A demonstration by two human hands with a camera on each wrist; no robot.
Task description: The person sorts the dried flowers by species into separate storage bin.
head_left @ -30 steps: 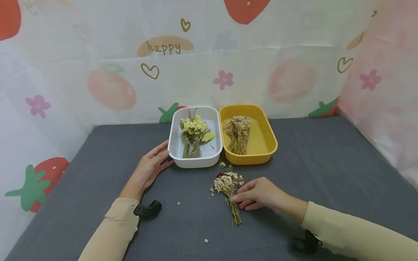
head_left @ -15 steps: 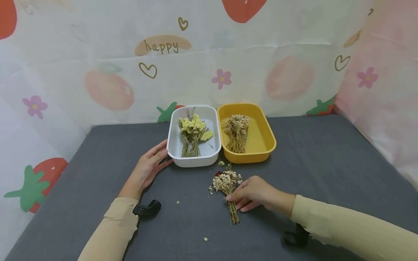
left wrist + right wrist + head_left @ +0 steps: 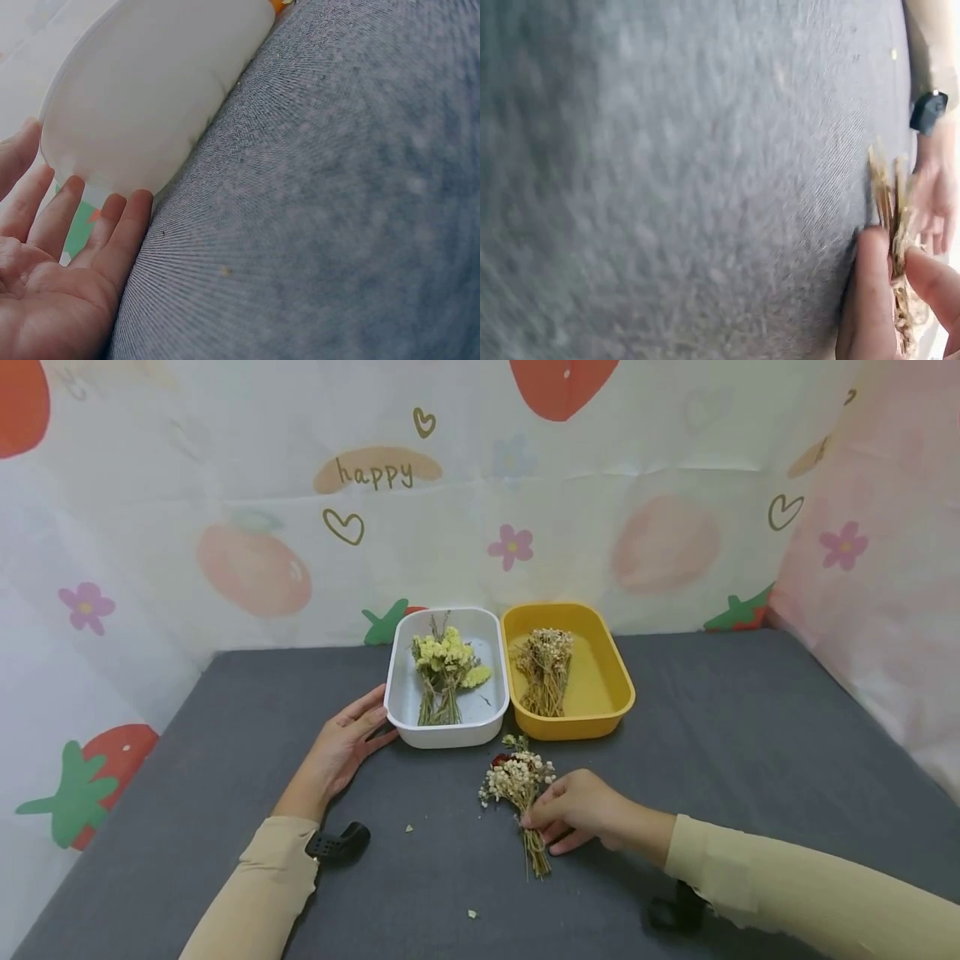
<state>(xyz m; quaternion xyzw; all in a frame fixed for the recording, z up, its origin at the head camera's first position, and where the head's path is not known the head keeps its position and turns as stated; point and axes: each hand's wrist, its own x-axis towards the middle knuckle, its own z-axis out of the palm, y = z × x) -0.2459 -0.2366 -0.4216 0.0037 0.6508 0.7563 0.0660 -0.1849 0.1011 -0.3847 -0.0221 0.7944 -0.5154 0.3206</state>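
Observation:
My left hand (image 3: pixel 347 745) touches the left side of a white plastic tray (image 3: pixel 450 737), its fingers fairly straight against the wall, as the left wrist view also shows. In that tray lie bunches of yellow dried flowers (image 3: pixel 444 652) with green stems. With thumb and fingers my right hand (image 3: pixel 588 810) pinches the tied stems of a small dried flower bouquet (image 3: pixel 517 777) of cream blossoms with a dark red bloom. The stem ends (image 3: pixel 881 180) stick out past the fingertips in the right wrist view. The bouquet lies low over the grey cloth, in front of the trays.
A yellow tray (image 3: pixel 600 693) stands right beside the white one and holds brownish-white dried flowers (image 3: pixel 547 668). Small plant crumbs (image 3: pixel 472 913) are scattered on the grey tablecloth (image 3: pixel 360 893). Behind the trays hangs a printed fabric backdrop (image 3: pixel 570 460).
My right hand has moved a little left and closed thumb and fingers around the bouquet's stems. The left hand stays against the white tray.

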